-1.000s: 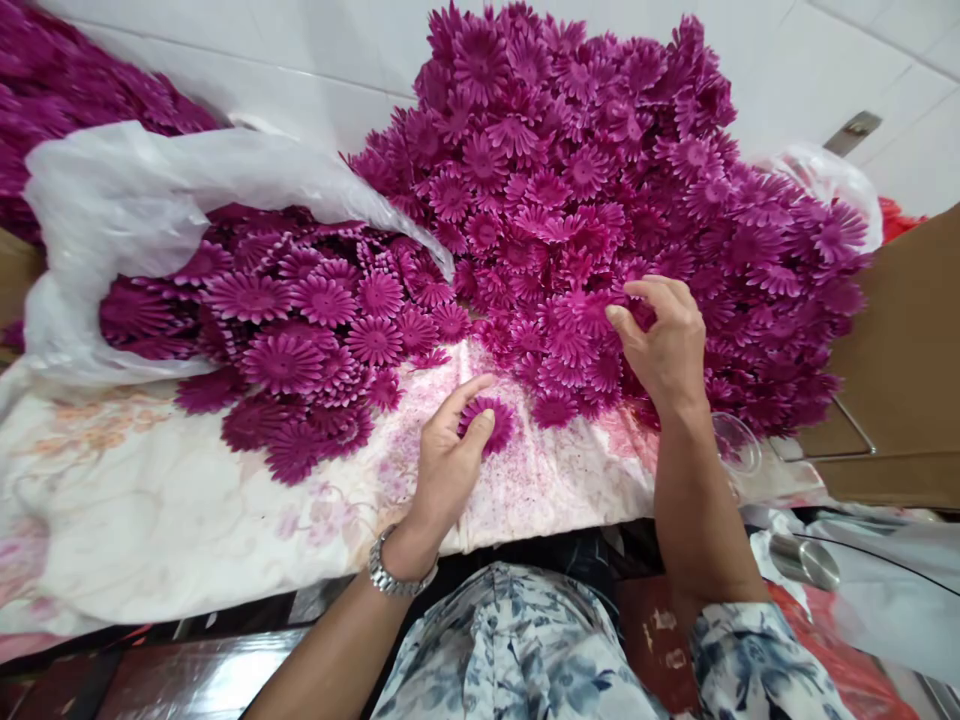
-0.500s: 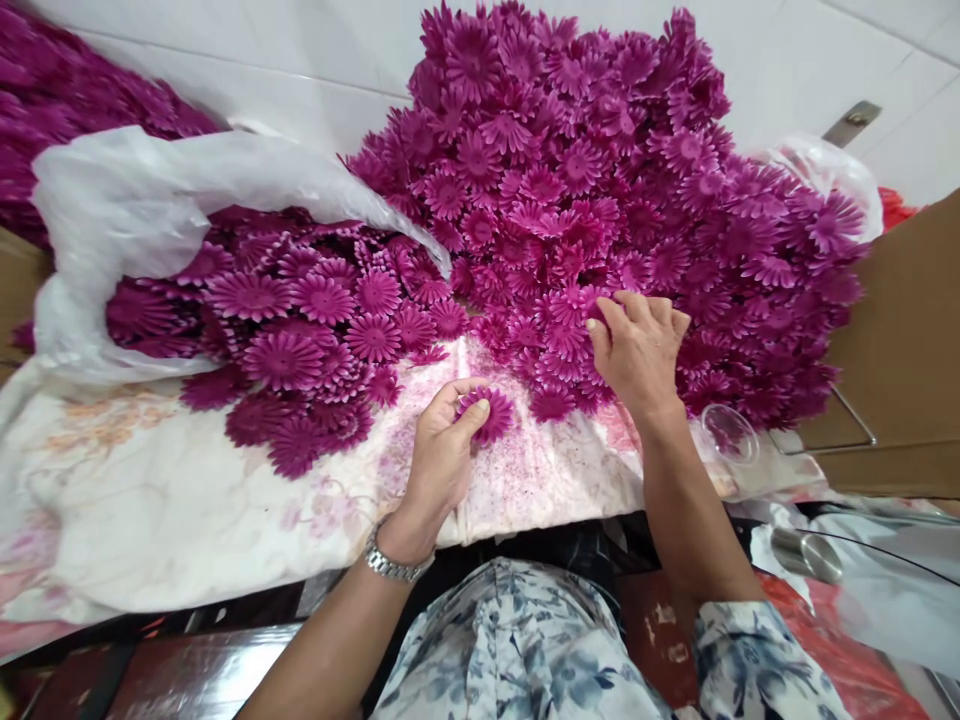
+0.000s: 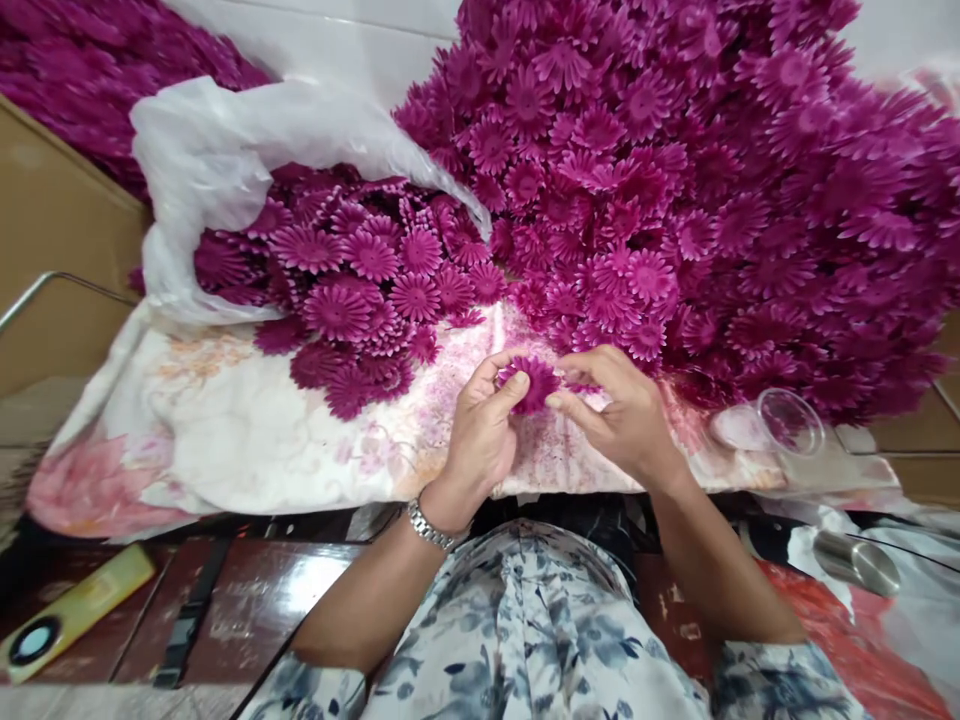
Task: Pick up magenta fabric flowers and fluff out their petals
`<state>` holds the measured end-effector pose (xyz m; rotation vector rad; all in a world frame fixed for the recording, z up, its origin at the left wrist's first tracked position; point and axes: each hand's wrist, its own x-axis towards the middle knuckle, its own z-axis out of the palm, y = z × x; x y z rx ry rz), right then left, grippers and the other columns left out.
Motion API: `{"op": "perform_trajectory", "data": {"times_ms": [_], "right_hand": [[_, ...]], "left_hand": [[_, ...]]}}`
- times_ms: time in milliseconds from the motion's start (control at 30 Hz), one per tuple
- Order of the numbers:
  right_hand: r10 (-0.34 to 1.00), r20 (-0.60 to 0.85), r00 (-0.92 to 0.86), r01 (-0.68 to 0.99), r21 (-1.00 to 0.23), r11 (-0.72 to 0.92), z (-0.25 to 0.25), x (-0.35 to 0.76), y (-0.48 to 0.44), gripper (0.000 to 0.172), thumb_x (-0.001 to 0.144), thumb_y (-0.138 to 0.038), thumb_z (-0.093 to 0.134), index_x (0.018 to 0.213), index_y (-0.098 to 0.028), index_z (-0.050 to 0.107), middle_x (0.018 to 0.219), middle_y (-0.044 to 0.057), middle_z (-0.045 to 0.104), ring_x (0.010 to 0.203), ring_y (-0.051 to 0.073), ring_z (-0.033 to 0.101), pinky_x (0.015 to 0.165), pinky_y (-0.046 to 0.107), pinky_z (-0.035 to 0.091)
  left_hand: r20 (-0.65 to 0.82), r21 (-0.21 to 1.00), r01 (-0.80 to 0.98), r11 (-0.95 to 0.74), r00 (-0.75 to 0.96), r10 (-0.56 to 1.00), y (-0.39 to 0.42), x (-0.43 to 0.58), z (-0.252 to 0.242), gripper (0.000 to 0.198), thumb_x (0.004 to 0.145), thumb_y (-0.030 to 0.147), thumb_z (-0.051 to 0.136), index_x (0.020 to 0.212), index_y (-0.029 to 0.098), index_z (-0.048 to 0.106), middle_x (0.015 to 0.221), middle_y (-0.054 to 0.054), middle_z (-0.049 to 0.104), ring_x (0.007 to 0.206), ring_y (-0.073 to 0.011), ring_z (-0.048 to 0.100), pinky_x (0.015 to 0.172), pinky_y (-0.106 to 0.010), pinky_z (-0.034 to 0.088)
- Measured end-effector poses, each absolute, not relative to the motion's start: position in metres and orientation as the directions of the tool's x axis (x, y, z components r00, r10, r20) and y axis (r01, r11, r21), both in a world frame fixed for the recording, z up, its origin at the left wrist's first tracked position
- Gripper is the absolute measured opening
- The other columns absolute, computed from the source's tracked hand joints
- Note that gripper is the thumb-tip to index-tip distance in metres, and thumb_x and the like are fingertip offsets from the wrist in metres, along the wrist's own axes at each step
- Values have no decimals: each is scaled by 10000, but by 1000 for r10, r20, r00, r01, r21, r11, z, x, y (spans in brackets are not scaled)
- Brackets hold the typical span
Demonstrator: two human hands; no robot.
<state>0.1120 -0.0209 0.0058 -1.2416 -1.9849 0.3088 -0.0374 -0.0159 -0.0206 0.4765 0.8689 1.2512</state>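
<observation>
Fingers (image 3: pixel 516 390) of the left hand (image 3: pixel 482 430) on a magenta flower (image 3: pixel 536 390)

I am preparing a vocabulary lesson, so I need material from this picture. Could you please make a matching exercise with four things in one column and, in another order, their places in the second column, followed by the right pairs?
Column 1
1. Single purple, many-petalled flower
2. Silver metal-link watch
3. Crumpled whitish plastic bag
4. Yellow oblong object with a black ring

Column 2
A. Lying on the dark red surface, at the lower left
B. Partly around the left heap of purple flowers
C. Held in the left hand
D. Worn on the left wrist

Right pairs: 1-C; 2-D; 3-B; 4-A
</observation>
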Motion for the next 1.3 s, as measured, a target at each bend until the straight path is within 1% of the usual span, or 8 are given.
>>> {"op": "perform_trajectory", "data": {"times_ms": [200,400,533,700,867,1000,1167,1300], "right_hand": [[856,472,-212,727,-509,461,-23,105,-30,160,840,-335,580,908,-190,586,821,56,581,806,192,544,729,342,467],[770,594,-234,768,-373,521,-27,104,-39,175,834,-322,595,921,-171,582,806,67,563,809,203,524,725,351,453],[828,486,-280,685,-502,527,-29,105,-37,141,815,-294,628,865,-192,545,767,23,553,732,157,508,658,293,436],[915,316,-251,562,-723,403,-31,112,-30,155,750,-138,665,762,-192,521,692,-36,499,630,97,453,569,224,382],[923,306,-233,518,-765,384,-29,111,-35,93,782,-152,631,741,-184,554,677,-33,523,628,91,479,574,219,379],[891,415,-184,583,-683,439,-17,112,-26,87,830,-177,576,743,-180,585,677,-8,568,630,108,528,592,244,411],[777,628,-41,851,-385,357,-4,125,2,122,867,-261,530,909,-186,617,865,73,597,871,214,546,791,383,421],[791,546,-277,762,-377,527,-13,118,-4,196,844,-339,575,952,-177,594,856,71,571,861,206,527,759,360,443]], "left_hand": [[-365,682,-631,369,143,920,-31,-33,-24,262,675,198,694,933,177,653,763,7,638,590,-60,537,506,-163,397],[-333,651,-688,321,120,935,-36,-26,-29,239,632,106,694,867,150,675,748,-13,679,652,-79,588,630,-173,467],[-351,653,-662,368,166,921,-39,-26,-29,212,628,115,697,838,139,709,712,-19,685,605,-72,579,586,-161,450],[-325,689,-613,386,215,921,-43,-28,-32,251,616,132,726,867,136,739,726,-36,705,653,-98,600,680,-199,464],[-282,736,-598,318,156,947,-47,-25,-35,270,606,171,765,875,157,749,815,-43,729,767,-121,621,791,-223,457],[-321,710,-627,321,118,940,-47,-26,-33,269,570,184,780,836,162,749,743,-27,719,644,-97,594,674,-209,465],[-367,695,-638,331,81,927,-42,-35,-31,255,570,174,771,820,146,731,684,-17,683,588,-78,565,549,-175,422],[-383,674,-652,348,95,919,-40,-37,-32,230,609,162,740,837,136,718,688,-15,665,565,-72,544,544,-178,431]]}}
